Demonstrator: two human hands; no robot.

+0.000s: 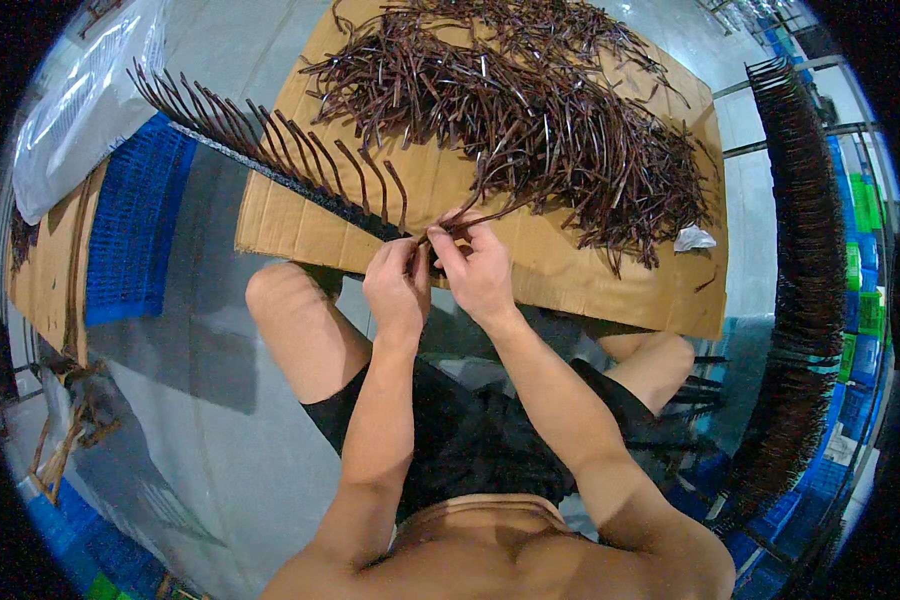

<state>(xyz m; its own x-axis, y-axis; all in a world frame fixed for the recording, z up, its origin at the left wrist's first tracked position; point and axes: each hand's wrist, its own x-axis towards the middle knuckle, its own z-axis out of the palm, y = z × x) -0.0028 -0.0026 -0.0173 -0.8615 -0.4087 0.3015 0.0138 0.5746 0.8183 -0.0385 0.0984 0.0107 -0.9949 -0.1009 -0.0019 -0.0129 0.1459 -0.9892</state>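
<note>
My left hand (397, 285) is closed at the near end of a long black bar (288, 183), its fingertips pinching beside my right hand. Thin, curved, dark brown strips (319, 155) stand up in a row along the bar. My right hand (478, 273) pinches the end of a similar brown strip (495, 213); whether it grips more than one I cannot tell. The fingers hide where strip and bar meet. Just beyond my hands, a large tangled heap of loose brown strips (530, 110) lies on a cardboard sheet (310, 222).
My knees are under the cardboard's near edge. A crumpled white scrap (693, 238) lies at the heap's right. To the right stands a tall rack of dark strips (795, 250). At left are a blue crate (135, 220) and a white plastic sack (85, 110).
</note>
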